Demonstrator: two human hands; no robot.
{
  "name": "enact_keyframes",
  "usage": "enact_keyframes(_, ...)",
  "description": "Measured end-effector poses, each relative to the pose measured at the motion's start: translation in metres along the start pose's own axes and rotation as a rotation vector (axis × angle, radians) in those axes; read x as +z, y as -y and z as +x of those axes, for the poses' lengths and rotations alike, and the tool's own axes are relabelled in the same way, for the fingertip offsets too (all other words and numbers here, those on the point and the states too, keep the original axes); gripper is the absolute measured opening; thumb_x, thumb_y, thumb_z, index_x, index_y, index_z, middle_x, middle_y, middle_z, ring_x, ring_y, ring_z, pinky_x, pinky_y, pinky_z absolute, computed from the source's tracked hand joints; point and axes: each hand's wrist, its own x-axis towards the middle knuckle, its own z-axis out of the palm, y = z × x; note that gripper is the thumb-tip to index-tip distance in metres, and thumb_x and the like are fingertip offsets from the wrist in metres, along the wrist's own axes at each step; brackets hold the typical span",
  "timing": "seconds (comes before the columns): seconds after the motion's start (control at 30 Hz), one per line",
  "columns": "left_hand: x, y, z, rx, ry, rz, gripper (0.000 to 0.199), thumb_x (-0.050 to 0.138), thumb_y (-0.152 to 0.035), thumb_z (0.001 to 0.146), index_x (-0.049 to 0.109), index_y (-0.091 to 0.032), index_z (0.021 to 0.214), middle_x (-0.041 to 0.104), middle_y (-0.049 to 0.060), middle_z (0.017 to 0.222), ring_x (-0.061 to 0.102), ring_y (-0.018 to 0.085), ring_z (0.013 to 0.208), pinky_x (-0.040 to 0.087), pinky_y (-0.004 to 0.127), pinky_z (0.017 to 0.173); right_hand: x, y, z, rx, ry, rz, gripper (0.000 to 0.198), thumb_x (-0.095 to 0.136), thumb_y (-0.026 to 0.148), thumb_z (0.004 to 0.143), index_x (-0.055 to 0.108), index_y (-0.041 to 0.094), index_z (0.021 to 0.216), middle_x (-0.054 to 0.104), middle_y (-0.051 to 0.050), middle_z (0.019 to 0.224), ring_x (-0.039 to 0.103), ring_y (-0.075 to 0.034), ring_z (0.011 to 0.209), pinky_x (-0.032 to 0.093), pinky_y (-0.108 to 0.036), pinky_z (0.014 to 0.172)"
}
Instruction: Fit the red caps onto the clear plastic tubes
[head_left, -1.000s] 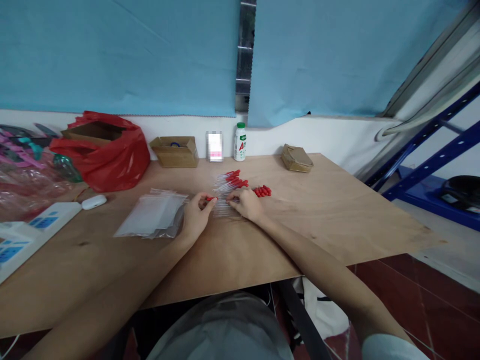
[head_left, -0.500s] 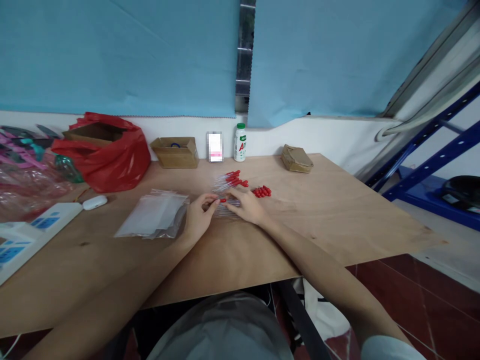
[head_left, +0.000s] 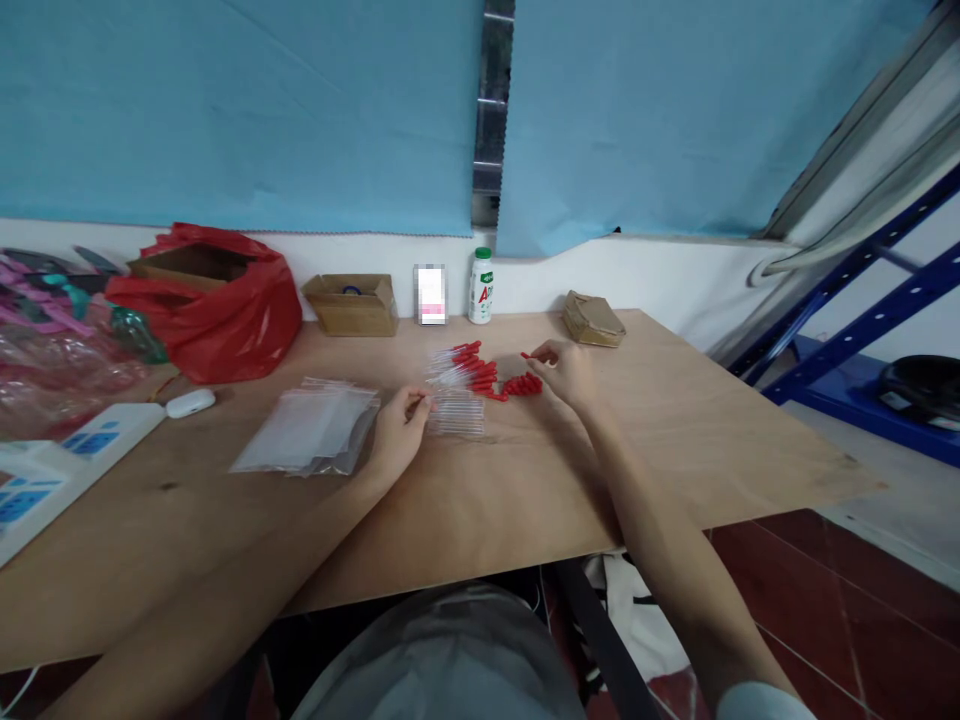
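My left hand (head_left: pixel 401 425) is closed in a pinch at the left end of a row of thin, clear or metallic rods (head_left: pixel 459 413). What its fingertips hold is too small to make out. To the right, my right hand (head_left: pixel 568 374) pinches a small red handle (head_left: pixel 527 357) just above the table. Below that hand lies a bunch of loose red handles (head_left: pixel 522 385). Behind the rods is a pile of thin rods with red handles on their ends (head_left: pixel 471 367), the red ends pointing right.
Clear plastic bags (head_left: pixel 307 430) lie left of my left hand. Along the wall stand a red bag (head_left: pixel 225 330), an open cardboard box (head_left: pixel 352 305), a phone (head_left: pixel 431 295), a white bottle (head_left: pixel 481 290) and a brown package (head_left: pixel 594 318). A power strip (head_left: pixel 90 440) lies far left.
My right hand has moved away from my left hand, to the right, and now has a red handle over the loose bunch. My left hand stays in nearly the same place.
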Motion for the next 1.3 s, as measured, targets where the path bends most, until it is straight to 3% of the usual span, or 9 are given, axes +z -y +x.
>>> enact_keyframes(0.17,0.000,-0.003,-0.001,-0.020,-0.001,0.001,0.017,0.059,-0.039,0.096,0.065,-0.024,0.101,0.076,0.004,0.092,0.074,0.022,0.090,0.057,0.034,0.082,-0.010,-0.022,0.002,0.083,0.158,-0.015,0.015,0.077,0.032,0.088,0.082,0.018,0.089,0.079,-0.006,0.081,0.067,-0.017,0.072,0.045,-0.027,0.067)
enact_keyframes(0.4,-0.001,-0.005,-0.001,-0.037,0.013,0.011,0.016,0.058,-0.037,0.095,0.065,-0.023,0.101,0.075,0.004,0.091,0.072,0.021,0.088,0.056,0.033,0.082,-0.010,-0.014,0.000,0.109,0.265,-0.064,0.013,0.075,0.027,0.091,0.082,0.016,0.092,0.080,-0.008,0.086,0.069,-0.016,0.075,0.047,-0.025,0.068)
enact_keyframes(0.87,-0.001,-0.003,-0.001,-0.030,0.012,0.012,0.018,0.057,-0.038,0.095,0.065,-0.023,0.101,0.075,0.004,0.090,0.072,0.021,0.090,0.055,0.034,0.083,-0.003,-0.014,-0.001,0.081,0.267,-0.160,0.016,0.069,0.027,0.094,0.083,0.018,0.095,0.081,-0.006,0.089,0.070,-0.017,0.079,0.046,-0.025,0.071)
enact_keyframes(1.17,0.000,-0.001,-0.001,-0.032,0.006,0.024,0.016,0.056,-0.036,0.095,0.066,-0.024,0.100,0.075,0.003,0.090,0.072,0.021,0.089,0.055,0.033,0.084,0.003,-0.011,-0.002,0.023,0.229,-0.337,0.022,0.064,0.033,0.099,0.082,0.020,0.099,0.080,-0.009,0.098,0.068,-0.024,0.095,0.047,-0.031,0.087)
enact_keyframes(1.3,-0.001,-0.005,-0.002,-0.046,0.005,0.026,0.016,0.056,-0.036,0.095,0.066,-0.024,0.100,0.075,0.003,0.090,0.072,0.020,0.089,0.055,0.033,0.084,0.009,-0.005,-0.004,-0.090,0.172,-0.341,0.023,0.063,0.036,0.101,0.080,0.021,0.101,0.077,-0.010,0.104,0.061,-0.026,0.103,0.046,-0.035,0.093)
